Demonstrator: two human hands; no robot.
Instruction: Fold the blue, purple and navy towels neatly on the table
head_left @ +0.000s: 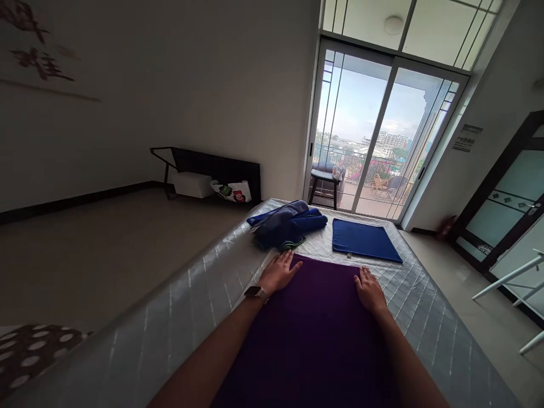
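A purple cloth point(318, 334) lies flat on the silver quilted mattress point(170, 317), its lower end running out of the frame. My left hand point(278, 272), with a watch on the wrist, rests flat on the cloth's far left corner, fingers spread. On the far right corner my right hand point(370, 289) lies open, palm down. Beyond the left hand is a crumpled heap of dark blue cloth point(289, 224). A blue cloth point(365, 239), flat and rectangular, lies beyond the right hand.
A black bench point(221, 161) with a white box point(192, 185) and a bag point(233, 191) stands by the left wall. Sliding glass doors point(374, 124) are ahead. White metal legs point(510, 277) show at right, a spotted brown item point(34, 354) at lower left.
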